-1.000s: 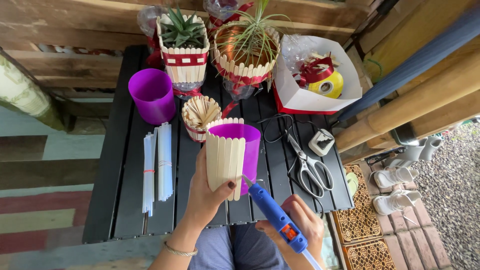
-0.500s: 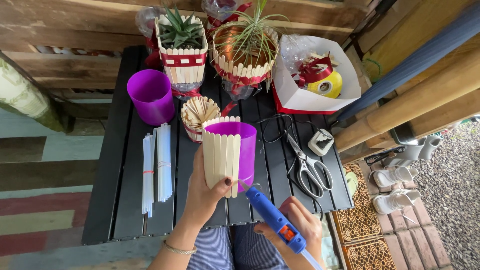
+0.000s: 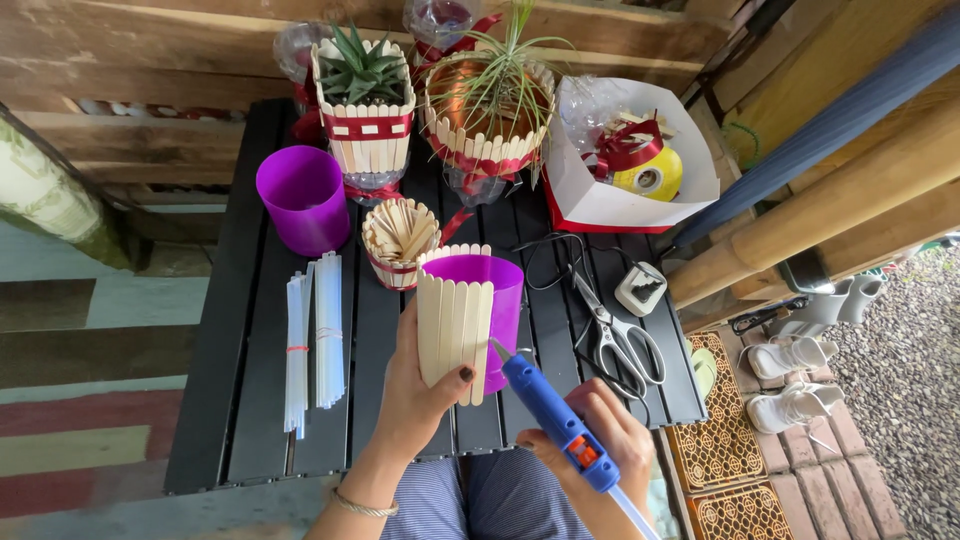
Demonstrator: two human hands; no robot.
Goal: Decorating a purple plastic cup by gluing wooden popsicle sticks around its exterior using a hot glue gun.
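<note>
The right hand (image 3: 600, 440) grips a blue glue gun (image 3: 555, 420), and its tip has come in close to the purple cup (image 3: 490, 305) since a moment ago, almost touching it beside the last stick. The left hand (image 3: 425, 395) pinches the cup above the black table (image 3: 250, 400); wooden sticks (image 3: 455, 320) already cover its near side, so gluing looks underway. Farther off, a white box with red sides (image 3: 600, 200) holds a yellow ribbon roll (image 3: 650, 175)

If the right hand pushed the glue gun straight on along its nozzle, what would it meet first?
Most likely the purple cup, at the edge of its wooden sticks. The right hand aims the blue glue gun up-left, tip seemingly almost touching; depth is unclear.
</note>
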